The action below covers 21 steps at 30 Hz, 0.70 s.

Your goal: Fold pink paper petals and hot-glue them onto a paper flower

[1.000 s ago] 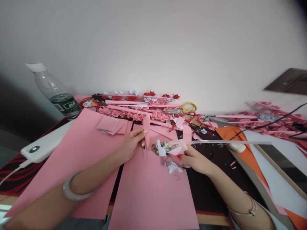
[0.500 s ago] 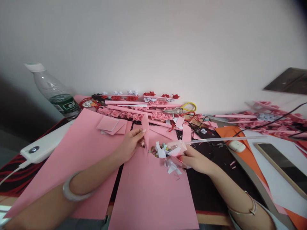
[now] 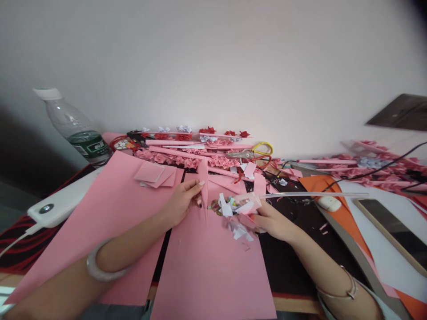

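My left hand [image 3: 187,198] pinches a narrow folded pink paper strip [image 3: 204,178] between thumb and fingers, held upright above a large pink sheet [image 3: 213,275]. To its right, my right hand [image 3: 275,221] is closed around what looks like a hot glue gun [image 3: 230,206], its body mostly hidden under stuck white and pink paper scraps. A long clear glue stick [image 3: 316,194] runs out from its back toward the right. The gun's front end points left and is close to the strip; whether they touch I cannot tell.
Paper-flower stems [image 3: 187,155] lie along the wall with scissors [image 3: 248,154] among them. Small pink squares [image 3: 155,174] rest on another pink sheet [image 3: 116,213]. A water bottle [image 3: 78,129] and a white power bank [image 3: 65,195] are left; a phone [image 3: 390,231] and earphone case [image 3: 329,203] are right.
The pink strip and the scrap-covered glue gun have shifted very slightly. Both hands keep their hold, and nothing else has visibly moved.
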### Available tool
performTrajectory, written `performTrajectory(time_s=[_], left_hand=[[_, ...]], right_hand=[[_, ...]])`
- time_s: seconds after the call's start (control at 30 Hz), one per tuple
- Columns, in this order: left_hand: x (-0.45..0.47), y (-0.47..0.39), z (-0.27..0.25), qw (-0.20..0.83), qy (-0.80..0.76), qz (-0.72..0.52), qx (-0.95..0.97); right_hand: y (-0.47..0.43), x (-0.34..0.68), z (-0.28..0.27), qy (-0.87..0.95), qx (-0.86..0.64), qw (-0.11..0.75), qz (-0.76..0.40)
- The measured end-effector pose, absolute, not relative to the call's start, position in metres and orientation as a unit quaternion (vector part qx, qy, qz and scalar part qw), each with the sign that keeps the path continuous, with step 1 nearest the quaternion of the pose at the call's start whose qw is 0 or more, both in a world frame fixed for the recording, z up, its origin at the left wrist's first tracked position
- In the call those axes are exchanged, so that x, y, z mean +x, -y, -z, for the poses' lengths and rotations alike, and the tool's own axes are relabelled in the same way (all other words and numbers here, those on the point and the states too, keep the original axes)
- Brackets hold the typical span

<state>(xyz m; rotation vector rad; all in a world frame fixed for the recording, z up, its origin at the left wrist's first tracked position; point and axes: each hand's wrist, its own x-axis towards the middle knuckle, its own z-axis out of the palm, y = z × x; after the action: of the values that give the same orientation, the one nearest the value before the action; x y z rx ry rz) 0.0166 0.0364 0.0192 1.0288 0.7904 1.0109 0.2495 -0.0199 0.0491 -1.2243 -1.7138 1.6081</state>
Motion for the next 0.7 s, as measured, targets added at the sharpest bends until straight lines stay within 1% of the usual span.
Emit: performTrajectory(time_s=[0.4,0.57,0.7], left_hand=[[0.0151,-0.0375,-0.0153,0.683,-0.351,-0.447,0.459],[0.0155,-0.0374,-0.0169,0.690,-0.341,-0.458,0.444],[0.0151,-0.0374,-0.0173,0.698,-0.338,-0.456,0.435]], right_hand=[[0.0196,0.2480,-0.0511,0.635,-0.441,0.254,-0.581],[0.0202,0.2481,-0.0505,0.617,-0.438,0.227,-0.613],[0.0203,0.2474,-0.0505,0.617,-0.422,0.233,-0.622]])
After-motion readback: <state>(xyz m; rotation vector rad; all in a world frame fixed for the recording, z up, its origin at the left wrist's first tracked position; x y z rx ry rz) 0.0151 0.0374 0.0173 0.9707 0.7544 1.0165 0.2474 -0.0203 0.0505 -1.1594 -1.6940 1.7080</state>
